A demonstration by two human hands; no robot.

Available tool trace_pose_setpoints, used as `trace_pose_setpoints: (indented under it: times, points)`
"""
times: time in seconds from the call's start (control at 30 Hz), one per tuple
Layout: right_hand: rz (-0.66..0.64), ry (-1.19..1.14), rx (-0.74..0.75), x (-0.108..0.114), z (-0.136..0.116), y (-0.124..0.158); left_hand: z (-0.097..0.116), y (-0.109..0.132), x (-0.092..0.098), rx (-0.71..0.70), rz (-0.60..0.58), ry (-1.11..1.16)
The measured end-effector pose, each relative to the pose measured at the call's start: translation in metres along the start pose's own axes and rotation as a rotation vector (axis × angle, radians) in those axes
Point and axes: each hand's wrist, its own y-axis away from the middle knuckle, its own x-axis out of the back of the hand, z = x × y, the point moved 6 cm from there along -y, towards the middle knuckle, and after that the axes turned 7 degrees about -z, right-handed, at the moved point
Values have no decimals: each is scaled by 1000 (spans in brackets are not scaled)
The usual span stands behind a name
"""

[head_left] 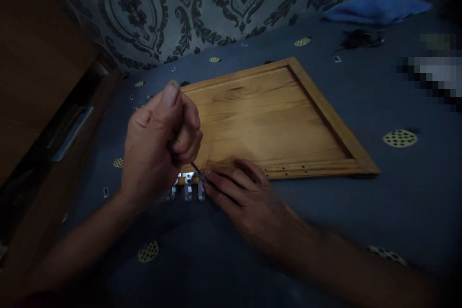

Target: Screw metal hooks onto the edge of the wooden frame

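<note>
Blue cloth (375,9) beyond panel (274,115), loose screws (147,98)

One wooden panel (267,120), one screwdriver (197,169), one metal bracket (187,186).

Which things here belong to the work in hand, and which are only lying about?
In use:
- screwdriver, gripped in the left hand
- metal hook strip, touched by the right hand
- wooden panel

Lying about:
- blue cloth
- dark object below the cloth
- small metal bits near the wall
</note>
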Motion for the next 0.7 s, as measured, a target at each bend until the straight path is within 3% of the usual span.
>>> trace_pose_setpoints:
  times: [0.33, 0.43, 0.57, 0.7]
  points:
    - [-11, 2, 5, 2, -1, 0, 0, 2, -2, 8, 21, -32]
    - [11, 19, 5, 1, -1, 1, -1, 5, -2, 11, -62, -44]
    - [3, 11, 3, 0, 0, 1, 2, 14, 3, 73, -161, -226]
    - [-19, -16, -19, 1, 0, 0, 10, 25, 2, 119, -372, -379]
